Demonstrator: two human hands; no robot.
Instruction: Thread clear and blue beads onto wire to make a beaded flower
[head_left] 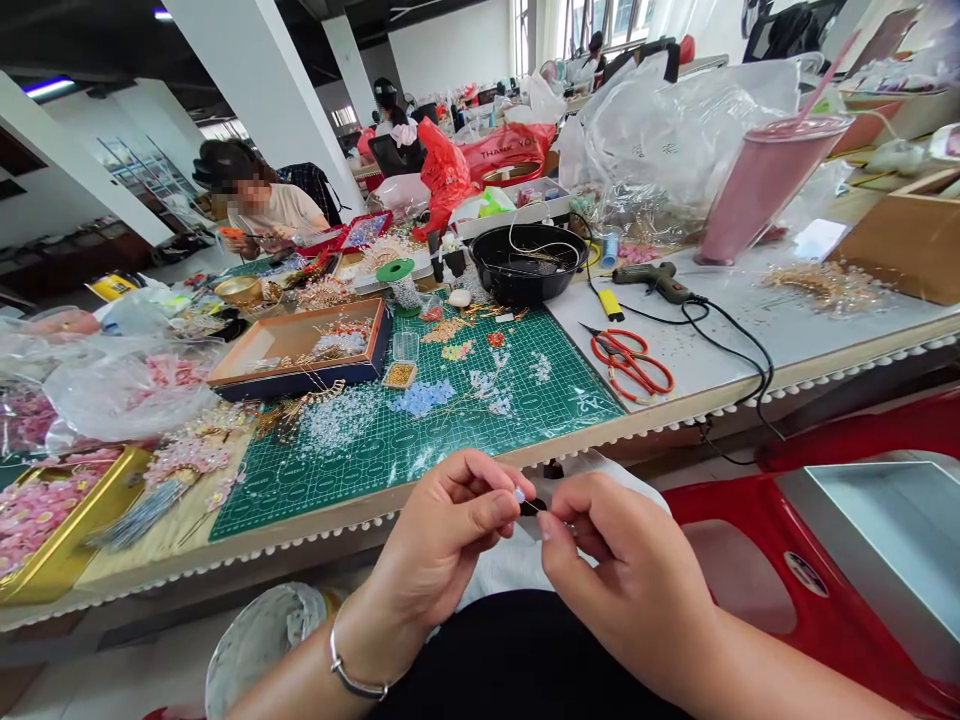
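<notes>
My left hand [450, 530] and my right hand [622, 570] meet over my lap, just below the table's front edge [675, 405]. Both pinch one tiny dark piece with a pale bead [527, 502] between thumb and fingertips. The left wrist wears a thin silver bangle [351, 672]. On the green cutting mat [420, 420] in front of me lie small piles of clear, blue and coloured beads [420, 398]. Red-handled scissors [630, 362] rest to the right of the mat.
A black bowl [529, 262], a glue gun [660, 282] with its black cord, a pink drink cup [757, 185], a shallow box [300, 350] of parts and a gold tray [67, 520] crowd the table. Another person [262, 205] works at the far left. Red plastic stool [810, 560] at my right.
</notes>
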